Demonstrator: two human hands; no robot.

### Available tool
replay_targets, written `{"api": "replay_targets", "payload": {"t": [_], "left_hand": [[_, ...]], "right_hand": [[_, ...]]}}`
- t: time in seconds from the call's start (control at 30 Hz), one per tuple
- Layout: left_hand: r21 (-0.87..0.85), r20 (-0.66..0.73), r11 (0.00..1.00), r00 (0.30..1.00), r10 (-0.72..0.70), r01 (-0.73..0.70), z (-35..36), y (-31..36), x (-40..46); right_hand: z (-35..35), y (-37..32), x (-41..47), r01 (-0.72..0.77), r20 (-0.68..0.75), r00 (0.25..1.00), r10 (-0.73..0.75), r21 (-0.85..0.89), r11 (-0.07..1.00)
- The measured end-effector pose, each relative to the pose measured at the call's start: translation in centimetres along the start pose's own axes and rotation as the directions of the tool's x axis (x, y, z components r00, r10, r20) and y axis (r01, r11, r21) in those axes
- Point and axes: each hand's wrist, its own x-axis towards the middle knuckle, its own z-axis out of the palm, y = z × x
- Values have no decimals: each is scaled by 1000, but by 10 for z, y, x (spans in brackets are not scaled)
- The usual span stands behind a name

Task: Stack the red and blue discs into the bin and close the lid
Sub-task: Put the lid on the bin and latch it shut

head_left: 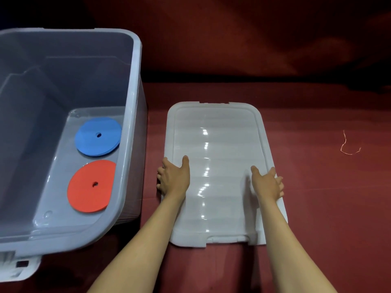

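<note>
Head view: the lid, lying on the counter with its long axis running twelve to six, is being gripped at both side edges by the left hand and right hand, the open bin holding the blue discs and red discs sitting at nine o'clock of it.

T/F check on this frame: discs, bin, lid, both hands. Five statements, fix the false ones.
1. The blue discs and red discs lie inside the bin. True.
2. The lid is on the bin. False: it lies flat on the red surface, right of the bin.
3. Both hands grip the lid's long edges. True: left hand, right hand.
4. Red sits stacked on blue. False: two separate piles, side by side.
5. A thin string lies on the lid. False: it lies on the surface, right of it.
</note>
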Motion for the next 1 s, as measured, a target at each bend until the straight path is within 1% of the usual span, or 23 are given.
{"api": "replay_targets", "payload": {"t": [0.1, 0.2, 0.27, 0.33, 0.4, 0.6, 0.8, 0.9, 1.0], "left_hand": [[-2, -4, 1000, 1000, -5, 4, -1, 4, -3], [24, -27, 1000, 1000, -7, 8, 0, 10, -8], [41, -46, 999, 999, 6, -4, 0, 15, -12], [59, -65, 998, 997, 30, -27, -1, 21, -15], [87, -72, 995, 996, 50, -44, -3, 28, -17], [139, -50, 986, 993, 105, -98, -11, 55, -30], [210, -52, 961, 979, 196, -181, -34, 97, -49], [233, -34, 942, 966, 257, -242, -51, 118, -61], [265, -19, 922, 954, 299, -283, -74, 136, -70]], "right_hand": [[-4, 2, 5, -26, -12, 1000, 25, -35, 999], [-11, 0, 7, -66, -30, 997, 65, -27, 997], [-14, -2, 5, -75, -87, 994, 72, -28, 997], [-18, -4, 1, -62, -159, 985, 59, -10, 998], [-26, -9, -2, -50, -198, 979, 50, 5, 999], [-59, -24, -8, -32, -326, 945, 8, -68, 997], [-105, -46, -17, -1, -447, 894, -38, -87, 996], [-134, -64, -24, 19, -493, 868, -61, -90, 996], [-164, -83, -35, 53, -497, 864, -85, -78, 996]]}}
